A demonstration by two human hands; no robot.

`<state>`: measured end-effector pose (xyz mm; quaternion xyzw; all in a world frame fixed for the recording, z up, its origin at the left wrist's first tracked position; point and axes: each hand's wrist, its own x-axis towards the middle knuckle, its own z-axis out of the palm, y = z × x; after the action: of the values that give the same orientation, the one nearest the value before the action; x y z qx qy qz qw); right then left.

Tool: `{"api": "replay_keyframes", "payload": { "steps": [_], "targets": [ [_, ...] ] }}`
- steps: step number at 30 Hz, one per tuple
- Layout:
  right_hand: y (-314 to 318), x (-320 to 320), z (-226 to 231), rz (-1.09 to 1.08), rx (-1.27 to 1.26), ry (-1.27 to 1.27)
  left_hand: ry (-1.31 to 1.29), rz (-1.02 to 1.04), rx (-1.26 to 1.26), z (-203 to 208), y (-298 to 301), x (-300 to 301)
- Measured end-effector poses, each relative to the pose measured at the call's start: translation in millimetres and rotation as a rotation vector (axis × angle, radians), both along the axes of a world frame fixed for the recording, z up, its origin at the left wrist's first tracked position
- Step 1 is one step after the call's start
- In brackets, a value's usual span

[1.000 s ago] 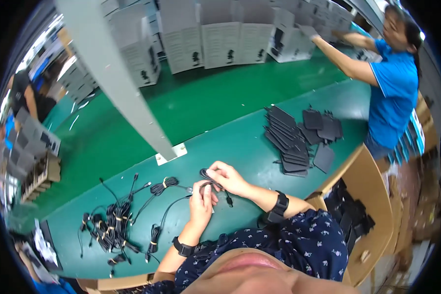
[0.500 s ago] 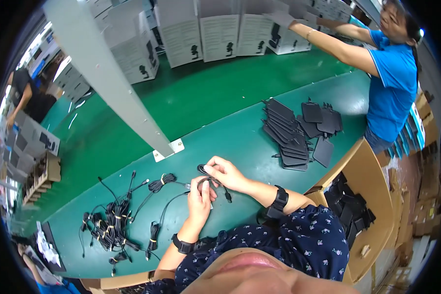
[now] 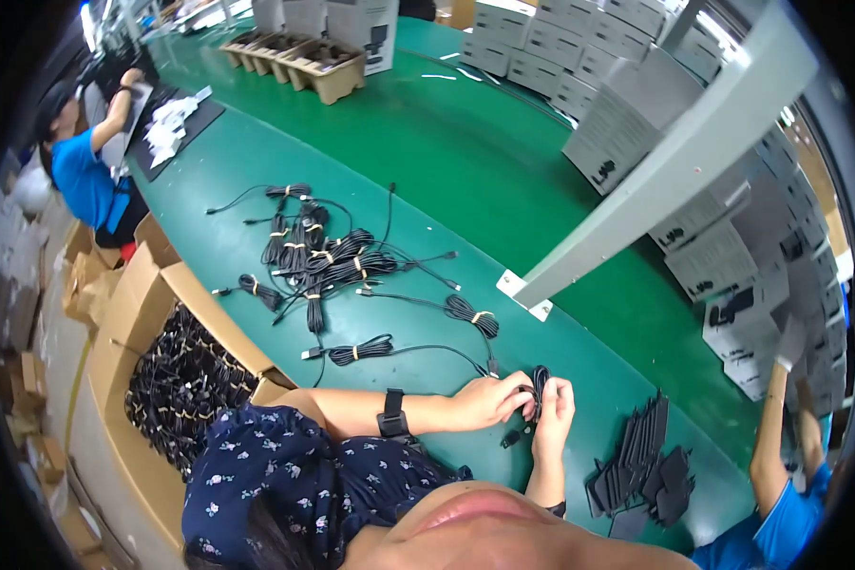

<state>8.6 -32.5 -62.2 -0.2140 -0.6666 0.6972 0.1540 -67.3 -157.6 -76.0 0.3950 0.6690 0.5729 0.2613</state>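
Observation:
A coiled black cable [image 3: 541,382] is held between my two hands, above the green table [image 3: 418,432]. My right hand [image 3: 553,418] grips the coil, its thumb and fingers pressed on the loops. My left hand [image 3: 489,403] pinches at the coil's left side, fingertips closed. Below the fingers hangs a dark plug [image 3: 512,438]. Just left of my hands, a banded cable [image 3: 361,350] and another banded cable [image 3: 472,315] lie apart from a pile of banded black cables [image 3: 328,255].
An open cardboard box [image 3: 220,318] full of cables stands at my left. Flat black plates [image 3: 632,461] are stacked at right. A metal post [image 3: 636,180] rises from the table's far edge. Beyond are white boxes [image 3: 722,256] and a pulp tray [image 3: 323,76]. Two people in blue work nearby.
The view has swung left, bringing the cable box and a person at the far left into sight. Both hands stay on the coiled cable, now bunched into a tighter loop.

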Motion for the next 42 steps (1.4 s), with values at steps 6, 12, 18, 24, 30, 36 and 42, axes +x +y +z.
{"api": "replay_keyframes", "payload": {
  "steps": [6, 12, 18, 24, 30, 36, 42],
  "targets": [
    [1, 1, 2, -0.015, -0.016, -0.012, 0.043, 0.014, 0.001, -2, 0, 1],
    [2, -1, 1, -0.020, -0.021, -0.005, 0.057, 0.025, 0.002, -3, 2, 1],
    [1, 0, 2, -0.031, 0.016, 0.004, 0.061, 0.018, 0.018, -2, 2, 0],
    [0, 1, -1, -0.040, -0.002, 0.029, 0.100, 0.043, 0.073, -8, 2, 2],
    [2, 0, -5, -0.014, 0.004, 0.028, 0.100, 0.060, 0.061, -6, 2, 2],
    [2, 1, -3, -0.025, 0.001, 0.023, 0.088, 0.039, 0.033, -3, 2, 2],
    [1, 0, -3, -0.022, -0.015, 0.034, 0.105, 0.039, 0.050, -5, 2, 2]
  ]
}}
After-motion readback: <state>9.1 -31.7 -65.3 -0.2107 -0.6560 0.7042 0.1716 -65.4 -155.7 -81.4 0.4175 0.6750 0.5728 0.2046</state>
